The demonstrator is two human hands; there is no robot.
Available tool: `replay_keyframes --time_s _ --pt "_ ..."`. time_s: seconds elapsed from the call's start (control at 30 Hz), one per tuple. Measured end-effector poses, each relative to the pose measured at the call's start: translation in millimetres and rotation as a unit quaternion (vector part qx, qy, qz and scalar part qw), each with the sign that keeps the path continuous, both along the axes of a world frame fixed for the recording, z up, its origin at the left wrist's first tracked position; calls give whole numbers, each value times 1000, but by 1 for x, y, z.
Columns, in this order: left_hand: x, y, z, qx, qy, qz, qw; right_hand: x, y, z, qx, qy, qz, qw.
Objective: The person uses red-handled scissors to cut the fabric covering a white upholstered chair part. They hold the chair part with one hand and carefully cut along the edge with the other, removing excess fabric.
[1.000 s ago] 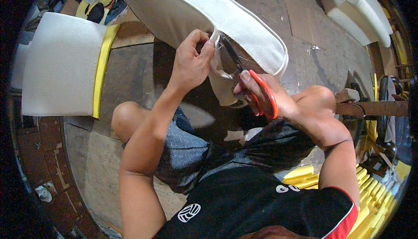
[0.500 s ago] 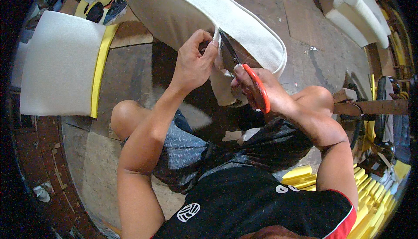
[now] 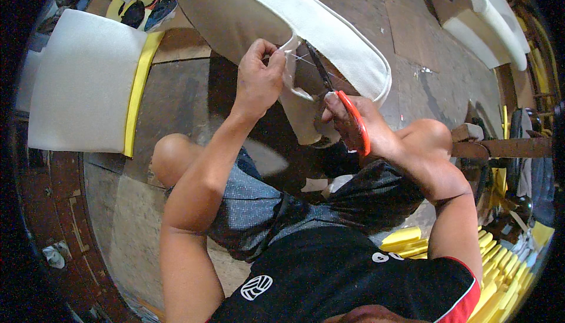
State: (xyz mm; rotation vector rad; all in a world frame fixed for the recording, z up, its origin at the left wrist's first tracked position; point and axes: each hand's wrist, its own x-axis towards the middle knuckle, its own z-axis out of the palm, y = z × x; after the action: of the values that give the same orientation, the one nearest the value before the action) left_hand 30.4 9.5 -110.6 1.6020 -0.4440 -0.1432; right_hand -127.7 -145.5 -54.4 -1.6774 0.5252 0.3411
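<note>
My left hand (image 3: pixel 259 78) is curled tight, thumb and fingers pinching a loose strip of white fabric (image 3: pixel 292 81) at the edge of the big white upholstered cushion (image 3: pixel 294 17) that is tipped up in front of me over my knees. The strip hangs off the cushion's underside and loops down just right of my thumb. My right hand (image 3: pixel 359 126) is closed around the orange handles of the scissors (image 3: pixel 338 102), fingers through the loops; the dark blades point up and left, with the tips right at the strip, just beside my left fingertips. Can't tell whether the blades are closed on the fabric or just touching it. I'm sitting on the floor. A second white cushion with yellow foam edge (image 3: pixel 88 81) lies flat to my left, well apart. Yellow foam pieces (image 3: pixel 500 264) are stacked low on my right.
</note>
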Motion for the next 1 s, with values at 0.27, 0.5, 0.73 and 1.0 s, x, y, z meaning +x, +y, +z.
replay_keyframes --time_s 0.27,0.5,0.73,1.0 --pt "-2 -4 11 100 -156 13 983 3 4 5 5 -34 25 999" --pt "-9 -2 30 41 -47 -20 998 9 4 7 17 8 19 1000" --pt "-5 -3 24 47 -114 -12 992 15 5 7 33 -6 25 999" --pt "-6 -3 22 39 -91 -17 995 19 10 7 52 -18 18 998"
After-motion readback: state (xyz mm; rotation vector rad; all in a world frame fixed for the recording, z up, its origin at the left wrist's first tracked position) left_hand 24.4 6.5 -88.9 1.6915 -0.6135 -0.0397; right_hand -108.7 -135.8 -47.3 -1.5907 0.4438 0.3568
